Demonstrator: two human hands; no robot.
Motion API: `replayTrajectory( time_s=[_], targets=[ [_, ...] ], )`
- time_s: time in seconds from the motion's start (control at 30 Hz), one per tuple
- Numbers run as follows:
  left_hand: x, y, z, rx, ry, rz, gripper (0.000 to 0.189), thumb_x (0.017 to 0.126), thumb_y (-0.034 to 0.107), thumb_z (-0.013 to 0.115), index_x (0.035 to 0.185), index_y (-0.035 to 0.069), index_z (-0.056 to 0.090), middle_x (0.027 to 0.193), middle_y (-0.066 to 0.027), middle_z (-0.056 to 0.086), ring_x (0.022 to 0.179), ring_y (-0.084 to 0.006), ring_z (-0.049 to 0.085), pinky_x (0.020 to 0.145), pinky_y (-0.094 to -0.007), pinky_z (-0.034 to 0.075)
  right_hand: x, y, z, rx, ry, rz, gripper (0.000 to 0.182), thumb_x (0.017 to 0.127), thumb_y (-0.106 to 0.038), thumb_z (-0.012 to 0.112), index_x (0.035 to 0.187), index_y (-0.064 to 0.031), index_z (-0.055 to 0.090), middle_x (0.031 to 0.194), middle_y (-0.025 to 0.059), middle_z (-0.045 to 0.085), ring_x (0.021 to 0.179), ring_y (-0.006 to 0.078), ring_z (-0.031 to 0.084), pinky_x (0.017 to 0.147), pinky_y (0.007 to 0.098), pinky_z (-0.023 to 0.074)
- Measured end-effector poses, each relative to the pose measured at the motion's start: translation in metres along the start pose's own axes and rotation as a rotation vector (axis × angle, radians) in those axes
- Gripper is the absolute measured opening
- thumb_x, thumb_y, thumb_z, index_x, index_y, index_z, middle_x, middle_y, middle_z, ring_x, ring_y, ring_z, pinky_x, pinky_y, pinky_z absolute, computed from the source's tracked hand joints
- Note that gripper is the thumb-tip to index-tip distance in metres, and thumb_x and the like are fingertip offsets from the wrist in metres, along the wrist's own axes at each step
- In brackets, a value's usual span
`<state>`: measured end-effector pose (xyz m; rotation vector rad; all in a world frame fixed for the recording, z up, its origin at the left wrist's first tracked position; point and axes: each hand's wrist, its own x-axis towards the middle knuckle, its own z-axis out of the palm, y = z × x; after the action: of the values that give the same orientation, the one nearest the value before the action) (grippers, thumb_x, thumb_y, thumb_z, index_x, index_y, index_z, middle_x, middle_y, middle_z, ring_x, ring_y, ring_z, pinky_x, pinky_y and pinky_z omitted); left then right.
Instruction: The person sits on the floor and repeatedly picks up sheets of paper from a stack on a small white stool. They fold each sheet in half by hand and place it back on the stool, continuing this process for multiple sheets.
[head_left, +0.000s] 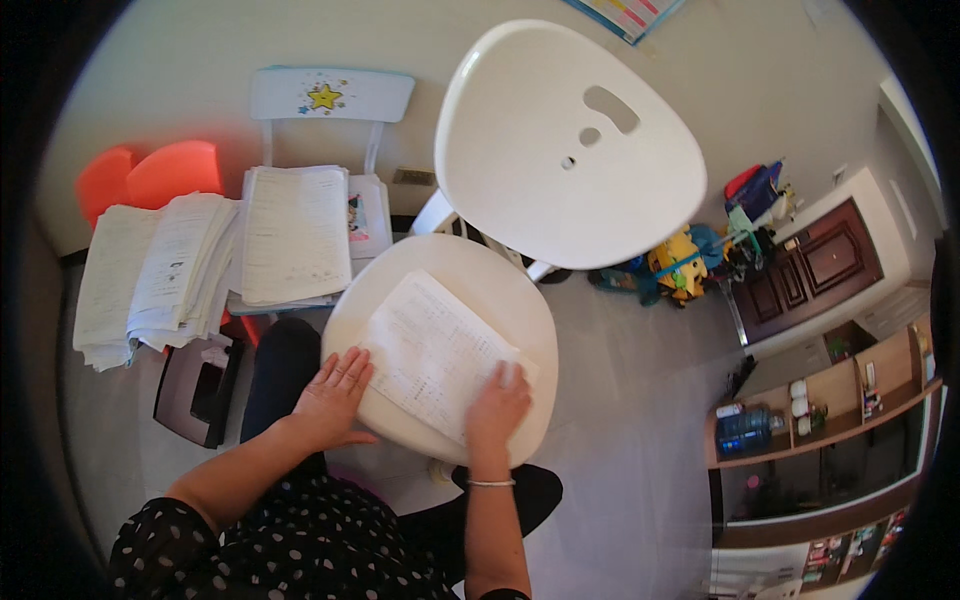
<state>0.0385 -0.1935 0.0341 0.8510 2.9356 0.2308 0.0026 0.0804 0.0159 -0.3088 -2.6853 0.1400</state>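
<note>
A small stack of written paper sheets (439, 352) lies aslant on the seat of a white plastic chair (529, 322). My left hand (337, 390) rests with spread fingers at the near left edge of the sheets, partly on the seat. At their right edge is my right hand (499, 405), fingers bent and slightly blurred; whether it grips a sheet cannot be told. To the left, a thick paper stack (296, 232) lies on a small chair with a star on its backrest (334, 96). Further left, more piled papers (176, 270) lie in front of orange chair backs (176, 176).
A dark open box (196, 390) stands on the floor at left. The white chair's backrest (570, 142) rises beyond the seat against the wall. Toys and bags (682, 262) are heaped at right, near a wooden shelf with a water bottle (742, 433).
</note>
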Motion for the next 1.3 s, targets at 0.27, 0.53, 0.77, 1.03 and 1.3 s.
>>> replayTrajectory(
  time_s=[0.27,0.53,0.77,1.03,1.3],
  targets=[
    [0.005,-0.001,0.008,0.034,-0.011,0.001,0.116,0.070,0.068,0.069,0.148,-0.007,0.026,0.158,-0.0228,0.022,0.149,-0.0339,0.015,0.121,-0.0465,0.010,-0.031,-0.123,0.016,0.399,-0.115,-0.355,0.046,0.091,-0.010,0.053,0.135,0.0012,0.049,0.134,0.0228,0.049,0.122,0.0384,0.049,0.104,0.0473,0.0384],
    [0.005,0.001,0.002,0.021,-0.072,-0.021,0.111,0.071,0.057,0.074,0.148,-0.008,0.027,0.158,-0.0230,0.020,0.149,-0.0346,0.013,0.121,-0.0465,0.009,-0.043,-0.077,0.006,0.381,-0.186,-0.270,0.051,0.089,-0.005,0.049,0.139,0.0010,0.046,0.140,0.0261,0.044,0.127,0.0425,0.045,0.109,0.0488,0.0345],
    [0.001,0.000,0.000,0.036,-0.080,-0.032,0.111,0.070,0.057,0.075,0.147,-0.008,0.027,0.157,-0.0235,0.021,0.149,-0.0354,0.014,0.122,-0.0465,0.009,-0.062,0.025,-0.045,0.459,-0.227,0.252,0.042,0.095,-0.010,0.047,0.136,0.0007,0.048,0.137,0.0265,0.047,0.124,0.0434,0.046,0.108,0.0500,0.0324],
    [0.018,0.026,-0.002,0.030,-0.064,0.011,0.114,0.071,0.066,0.071,0.146,-0.009,0.029,0.156,-0.0243,0.023,0.148,-0.0367,0.015,0.121,-0.0489,0.010,-0.079,0.063,-0.035,0.118,-0.162,-0.002,0.043,0.092,-0.010,0.050,0.134,-0.0031,0.051,0.141,0.0177,0.045,0.127,0.0367,0.045,0.109,0.0478,0.0310],
    [0.035,0.115,0.024,-0.198,-0.015,0.516,0.096,0.083,0.063,0.060,0.146,-0.006,0.034,0.155,-0.0191,0.030,0.147,-0.0303,0.024,0.120,-0.0454,0.017,-0.076,0.063,-0.041,0.151,-0.164,0.022,0.041,0.093,-0.012,0.051,0.133,-0.0039,0.052,0.137,0.0159,0.048,0.124,0.0363,0.047,0.106,0.0480,0.0335]
  ],
)
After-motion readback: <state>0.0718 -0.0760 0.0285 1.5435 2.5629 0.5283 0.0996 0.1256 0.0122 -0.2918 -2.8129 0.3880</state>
